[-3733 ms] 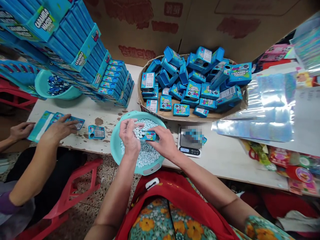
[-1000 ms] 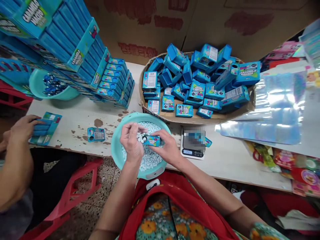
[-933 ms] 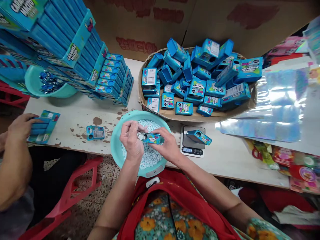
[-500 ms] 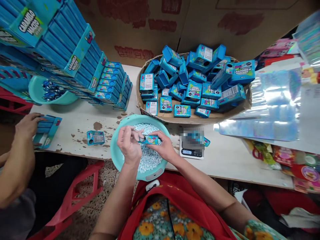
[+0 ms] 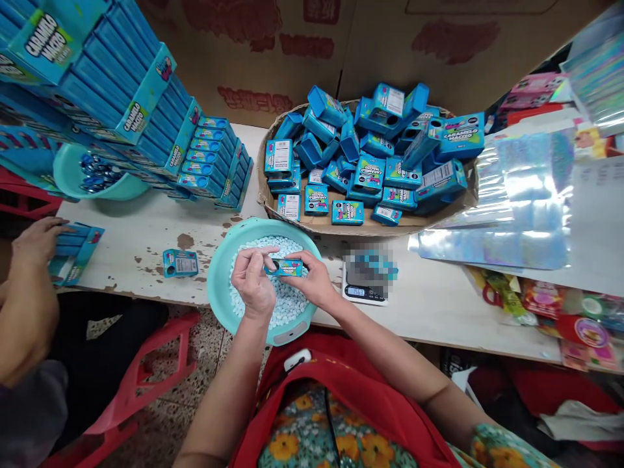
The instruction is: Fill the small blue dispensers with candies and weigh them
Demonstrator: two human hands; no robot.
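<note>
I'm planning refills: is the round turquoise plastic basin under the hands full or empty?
Partly filled: the basin holds many small pale-blue pellets, with bare turquoise wall showing around them.

1. The left hand is over the middle of the bowl, fingers bent, back of the hand partly turned up.
2. The right hand is above the bowl's right rim, thumb and fingers pinched.
3. The left forearm slants up from below the bowl.
4. The right forearm reaches in from the bowl's lower right.
</note>
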